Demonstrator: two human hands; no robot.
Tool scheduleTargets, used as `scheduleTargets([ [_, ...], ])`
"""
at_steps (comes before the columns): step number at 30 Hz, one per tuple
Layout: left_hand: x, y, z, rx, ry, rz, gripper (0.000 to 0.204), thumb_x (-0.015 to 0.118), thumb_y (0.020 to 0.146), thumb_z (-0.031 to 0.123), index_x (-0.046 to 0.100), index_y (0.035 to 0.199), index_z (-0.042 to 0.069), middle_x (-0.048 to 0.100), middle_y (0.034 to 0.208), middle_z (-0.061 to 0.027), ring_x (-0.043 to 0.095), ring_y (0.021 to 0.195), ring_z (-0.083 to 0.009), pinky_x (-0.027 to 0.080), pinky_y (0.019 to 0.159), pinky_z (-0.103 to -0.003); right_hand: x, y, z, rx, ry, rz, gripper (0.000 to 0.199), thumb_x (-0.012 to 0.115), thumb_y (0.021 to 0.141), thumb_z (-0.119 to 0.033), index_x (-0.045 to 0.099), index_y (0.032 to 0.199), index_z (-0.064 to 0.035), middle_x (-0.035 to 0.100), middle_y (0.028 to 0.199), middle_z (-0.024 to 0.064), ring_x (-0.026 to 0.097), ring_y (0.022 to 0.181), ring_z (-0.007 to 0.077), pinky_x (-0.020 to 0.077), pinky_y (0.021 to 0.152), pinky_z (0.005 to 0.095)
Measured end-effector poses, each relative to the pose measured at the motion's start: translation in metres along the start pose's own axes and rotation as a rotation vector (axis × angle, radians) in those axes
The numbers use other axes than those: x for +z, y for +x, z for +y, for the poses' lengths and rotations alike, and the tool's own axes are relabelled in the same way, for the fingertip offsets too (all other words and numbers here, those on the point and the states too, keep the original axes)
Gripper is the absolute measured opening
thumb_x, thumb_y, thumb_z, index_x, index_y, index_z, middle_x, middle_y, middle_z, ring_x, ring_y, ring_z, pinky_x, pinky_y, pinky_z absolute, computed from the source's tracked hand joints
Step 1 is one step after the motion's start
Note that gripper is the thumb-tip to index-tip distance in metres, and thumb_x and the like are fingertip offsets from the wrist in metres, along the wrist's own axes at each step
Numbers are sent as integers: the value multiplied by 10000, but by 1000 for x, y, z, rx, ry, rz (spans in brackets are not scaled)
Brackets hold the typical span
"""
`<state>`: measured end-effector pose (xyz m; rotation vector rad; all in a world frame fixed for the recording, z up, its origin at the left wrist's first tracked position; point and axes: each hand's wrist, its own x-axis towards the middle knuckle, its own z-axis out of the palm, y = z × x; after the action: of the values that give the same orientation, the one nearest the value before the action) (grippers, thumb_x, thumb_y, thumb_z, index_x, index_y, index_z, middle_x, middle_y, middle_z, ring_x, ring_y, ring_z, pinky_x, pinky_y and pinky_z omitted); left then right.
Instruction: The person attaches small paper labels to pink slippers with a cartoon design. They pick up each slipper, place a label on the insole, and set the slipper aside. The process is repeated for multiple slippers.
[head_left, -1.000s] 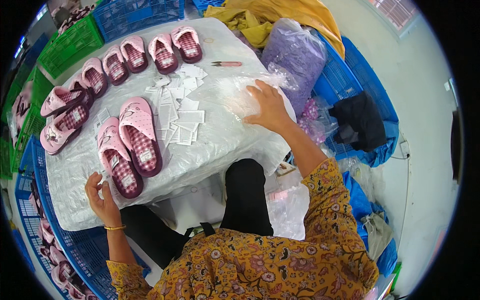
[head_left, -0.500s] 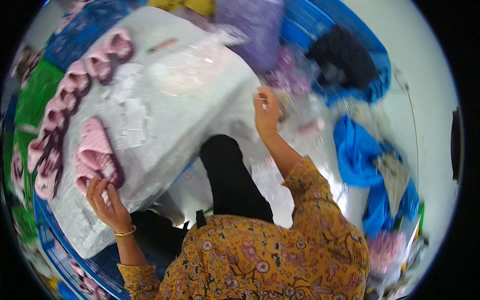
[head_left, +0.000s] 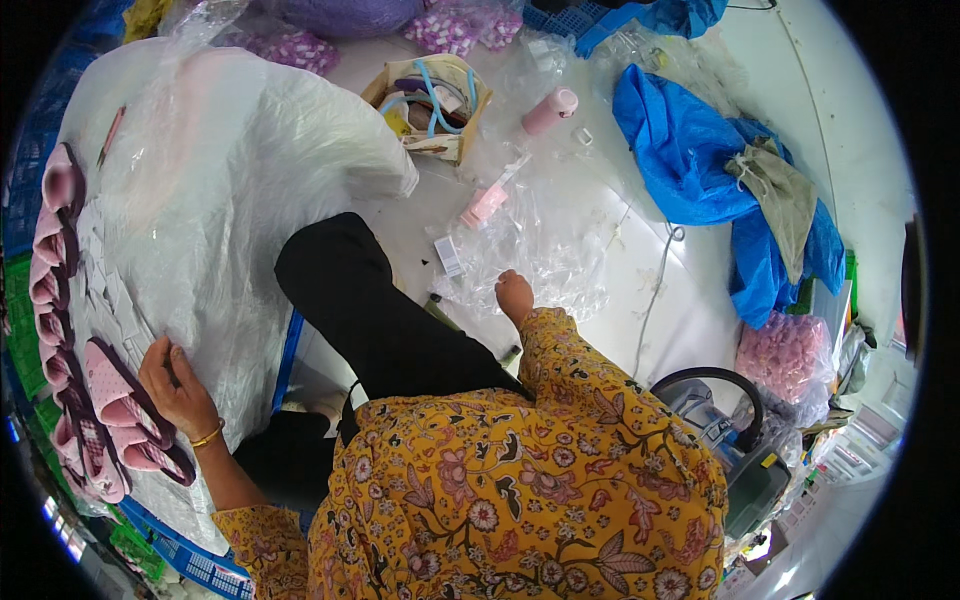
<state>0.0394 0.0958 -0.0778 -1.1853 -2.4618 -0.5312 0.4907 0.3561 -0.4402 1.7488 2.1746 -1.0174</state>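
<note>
My left hand (head_left: 182, 395) is over the plastic-covered work surface (head_left: 250, 150), thumb and fingers apart, with nothing visible between them. Just left of it lies a pair of pink slippers (head_left: 122, 405), and a row of more pink slippers (head_left: 52, 325) runs along the surface's left edge. White paper slips (head_left: 108, 305) are spread beside that row. My right hand (head_left: 514, 297) is closed above clear plastic film (head_left: 570, 265) on the floor. Its fingers are mostly hidden, so anything inside does not show. A small white printed box (head_left: 448, 257) is left of it.
A thin red tool (head_left: 112, 135) lies on the work surface. On the floor are a tote bag (head_left: 470, 110), a pink bottle (head_left: 550, 110), a pink pack (head_left: 484, 206) and a blue tarp (head_left: 670, 150). A machine with a black hose (head_left: 705, 374) stands right; a cord (head_left: 660, 290) crosses the floor.
The view has swung right, bringing more floor into sight. My left hand has come off the slippers. My right hand has dropped closer to my body, and its fingers have closed.
</note>
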Motion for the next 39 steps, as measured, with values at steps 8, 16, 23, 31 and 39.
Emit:
scheduleTargets([
  [8,1,3,4,-26,96,-25,171,610,957,46,659,1107,-19,645,1063,-136,612,982,-271,503,854,-356,-28,96,-37,-26,67,408,288,631,853,-232,647,1071,-45,658,1038,202,612,1003,402,492,863,502],
  [16,-1,-4,-6,-95,87,-57,152,583,970,39,645,1088,-35,625,1095,-130,599,991,-251,494,867,-350,-60,170,-74,413,59,62,710,697,813,-521,518,1263,-1,627,1244,217,573,1193,393,462,980,473],
  [23,-3,-1,1,-81,127,-85,170,543,981,30,610,1120,-41,618,1090,-132,587,985,-259,464,900,-361,-53,184,-102,542,54,-42,856,773,701,-596,489,1260,-13,660,1144,222,613,1115,400,470,941,492],
  [31,-4,0,0,-98,154,-95,167,544,984,61,599,1105,-40,615,1077,-132,577,992,-275,448,915,-379,-14,189,-108,483,-119,54,973,812,652,-539,354,1347,-35,621,1172,203,631,1065,400,482,904,511],
  [39,-6,-1,5,-74,182,-93,160,548,983,68,604,1087,-40,618,1071,-133,583,991,-276,452,913,-377,-18,182,-68,395,263,54,1088,865,601,-340,270,1463,-45,582,1265,214,586,1180,368,472,982,451],
])
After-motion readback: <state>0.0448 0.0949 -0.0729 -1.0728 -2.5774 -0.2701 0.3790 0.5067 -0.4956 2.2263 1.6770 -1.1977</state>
